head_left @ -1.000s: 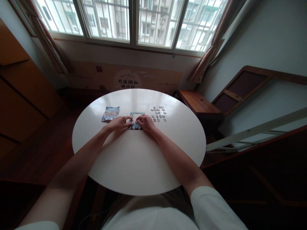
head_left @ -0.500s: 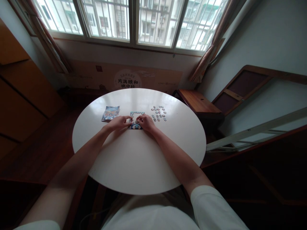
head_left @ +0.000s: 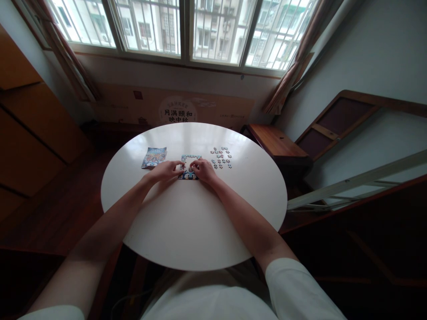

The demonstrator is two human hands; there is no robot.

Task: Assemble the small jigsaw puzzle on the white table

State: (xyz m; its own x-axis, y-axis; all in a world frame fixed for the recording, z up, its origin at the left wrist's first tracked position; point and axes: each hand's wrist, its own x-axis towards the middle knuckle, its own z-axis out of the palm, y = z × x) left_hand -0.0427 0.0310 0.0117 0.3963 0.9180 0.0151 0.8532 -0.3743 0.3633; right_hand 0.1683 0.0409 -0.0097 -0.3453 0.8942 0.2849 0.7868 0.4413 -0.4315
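Observation:
A partly assembled jigsaw puzzle (head_left: 190,176) lies on the white round table, its border joined and a pale gap in its middle. My left hand (head_left: 167,170) rests at the puzzle's left edge, thumb and forefinger apart and touching it. Over the right side of the puzzle, my right hand (head_left: 203,170) is closed in a pinch, with a small puzzle piece (head_left: 191,169) at its fingertips, partly hidden by the fingers. Loose puzzle pieces (head_left: 221,156) lie spread out to the right of that hand. A creased, colourful picture sheet (head_left: 154,157) is beyond my left hand.
The white round table (head_left: 187,222) has its near edge close to my body. A wooden bench or stool (head_left: 275,141) stands beyond its right side. Behind the table are a printed cardboard panel (head_left: 213,100) and barred windows (head_left: 216,31). An orange-brown cabinet (head_left: 33,129) is at left.
Hardly anything differs. Both hands keep their places at the puzzle, and the view has shifted very slightly.

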